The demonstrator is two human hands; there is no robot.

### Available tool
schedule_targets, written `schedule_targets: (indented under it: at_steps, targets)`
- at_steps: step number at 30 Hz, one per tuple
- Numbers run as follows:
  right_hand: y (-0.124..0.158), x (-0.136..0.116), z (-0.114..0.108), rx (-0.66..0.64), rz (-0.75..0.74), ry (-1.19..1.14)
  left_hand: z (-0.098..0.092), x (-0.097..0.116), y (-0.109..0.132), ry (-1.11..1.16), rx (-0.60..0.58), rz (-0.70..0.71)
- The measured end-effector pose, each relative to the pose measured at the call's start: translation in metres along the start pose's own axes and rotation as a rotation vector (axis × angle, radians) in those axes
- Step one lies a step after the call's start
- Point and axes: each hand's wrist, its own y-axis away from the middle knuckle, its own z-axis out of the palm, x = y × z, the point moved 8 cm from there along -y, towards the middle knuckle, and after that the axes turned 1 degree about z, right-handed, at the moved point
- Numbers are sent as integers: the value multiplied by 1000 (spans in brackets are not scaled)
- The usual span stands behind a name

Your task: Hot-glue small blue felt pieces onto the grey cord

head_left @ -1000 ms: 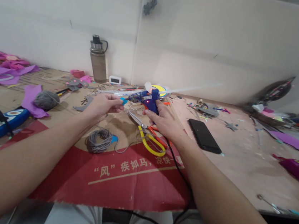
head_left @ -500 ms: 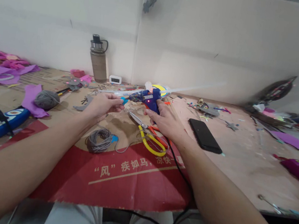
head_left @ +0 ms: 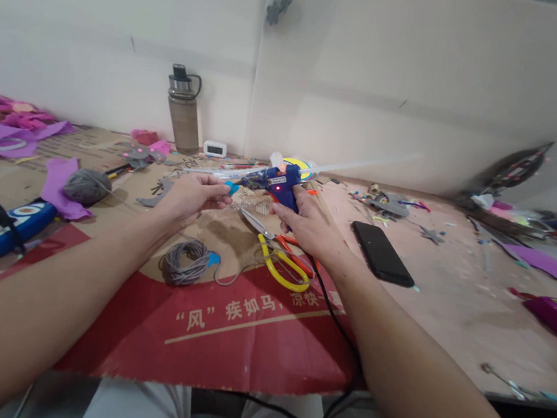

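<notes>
Between the fingertips of my left hand (head_left: 189,200) is a small blue piece (head_left: 232,188). My right hand (head_left: 313,223) is wrapped round the handle of a blue glue gun (head_left: 281,186), whose small red light is lit. The gun's nozzle points left, close to the blue piece; whether they touch is unclear. A long clear glue stick (head_left: 364,164) sticks out of its back. Below the hands lie scissors with yellow and red handles (head_left: 284,273) and a coil of grey cord (head_left: 186,262) with another blue piece (head_left: 213,259) beside it.
Red and brown cardboard (head_left: 221,357) covers the table's front. A bottle (head_left: 184,121) and small white clock (head_left: 215,149) stand near the wall. A black phone (head_left: 382,253) lies right, a grey yarn ball (head_left: 87,186) left. The gun's black cable (head_left: 332,306) runs over the front edge.
</notes>
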Motion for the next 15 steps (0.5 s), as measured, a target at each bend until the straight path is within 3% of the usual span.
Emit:
schedule_targets:
  at_steps: [15]
  targets:
    - [-2, 1, 0, 7, 33, -60, -1, 2, 0, -11, 13, 17]
